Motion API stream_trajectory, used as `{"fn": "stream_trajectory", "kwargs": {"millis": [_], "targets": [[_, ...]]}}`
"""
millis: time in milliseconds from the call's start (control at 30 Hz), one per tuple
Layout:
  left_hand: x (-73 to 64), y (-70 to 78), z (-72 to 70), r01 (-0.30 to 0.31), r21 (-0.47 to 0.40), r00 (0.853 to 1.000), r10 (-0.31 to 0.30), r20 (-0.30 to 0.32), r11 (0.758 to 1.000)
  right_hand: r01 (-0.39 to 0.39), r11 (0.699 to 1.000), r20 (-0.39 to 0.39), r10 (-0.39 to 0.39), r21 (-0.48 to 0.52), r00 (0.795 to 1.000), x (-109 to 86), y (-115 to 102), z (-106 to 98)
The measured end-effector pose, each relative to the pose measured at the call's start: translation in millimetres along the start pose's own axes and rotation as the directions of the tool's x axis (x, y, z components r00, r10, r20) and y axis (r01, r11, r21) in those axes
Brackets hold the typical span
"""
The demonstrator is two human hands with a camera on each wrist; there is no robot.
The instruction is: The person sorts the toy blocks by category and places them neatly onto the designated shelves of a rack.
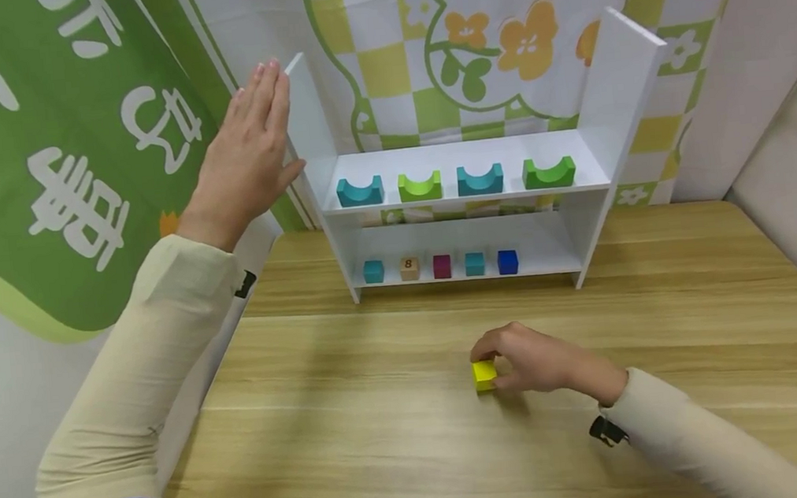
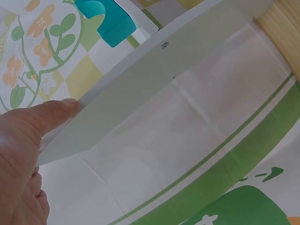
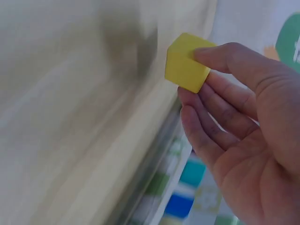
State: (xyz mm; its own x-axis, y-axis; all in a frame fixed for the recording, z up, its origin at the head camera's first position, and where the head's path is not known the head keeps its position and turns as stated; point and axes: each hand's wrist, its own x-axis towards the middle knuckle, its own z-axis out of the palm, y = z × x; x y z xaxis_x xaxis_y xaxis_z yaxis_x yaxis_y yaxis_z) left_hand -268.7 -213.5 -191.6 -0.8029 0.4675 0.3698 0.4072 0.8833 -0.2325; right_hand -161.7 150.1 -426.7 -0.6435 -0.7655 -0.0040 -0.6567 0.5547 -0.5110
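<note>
My right hand (image 1: 532, 360) pinches a yellow block (image 1: 484, 375) between thumb and fingers, low over the wooden tabletop. In the right wrist view, the thumb presses one face of the yellow block (image 3: 185, 63), with fingertips behind it. My left hand (image 1: 247, 147) is raised along the left side panel of a white two-tier shelf (image 1: 465, 198), its fingers straight. The left wrist view shows the left thumb (image 2: 58, 112) touching the edge of that side panel (image 2: 140, 89).
Arch-cut blocks in teal (image 1: 361, 192) and green (image 1: 549, 173) line the upper tier. Along the lower tier sit several small cubes, among them a wooden one marked 8 (image 1: 410, 269) and a dark blue one (image 1: 508, 262). A patterned cloth (image 1: 383, 68) hangs behind the shelf.
</note>
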Motion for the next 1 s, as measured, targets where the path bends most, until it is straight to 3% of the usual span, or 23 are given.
{"fn": "stream_trajectory", "kwargs": {"millis": [267,467,733,1000], "targets": [[-0.3,0.8,0.0,0.000,0.001,1.000,0.000,0.006,1.000,-0.044,0.998,-0.128,0.037,-0.054,0.991,-26.9,40.9,-36.3],[-1.0,0.7,-1.3,0.002,0.009,1.000,-0.002,0.009,1.000,-0.155,0.983,-0.197,0.132,-0.102,0.971,-36.1,60.3,-67.4],[-0.7,0.2,-1.3,0.000,0.001,1.000,0.000,0.003,1.000,-0.224,0.960,-0.239,0.182,-0.166,0.954,-26.4,74.2,-94.6],[-0.5,0.2,-2.6,0.004,0.002,1.000,-0.004,0.003,1.000,-0.286,0.938,-0.269,0.228,-0.198,0.936,-12.2,80.9,-106.8]]}}
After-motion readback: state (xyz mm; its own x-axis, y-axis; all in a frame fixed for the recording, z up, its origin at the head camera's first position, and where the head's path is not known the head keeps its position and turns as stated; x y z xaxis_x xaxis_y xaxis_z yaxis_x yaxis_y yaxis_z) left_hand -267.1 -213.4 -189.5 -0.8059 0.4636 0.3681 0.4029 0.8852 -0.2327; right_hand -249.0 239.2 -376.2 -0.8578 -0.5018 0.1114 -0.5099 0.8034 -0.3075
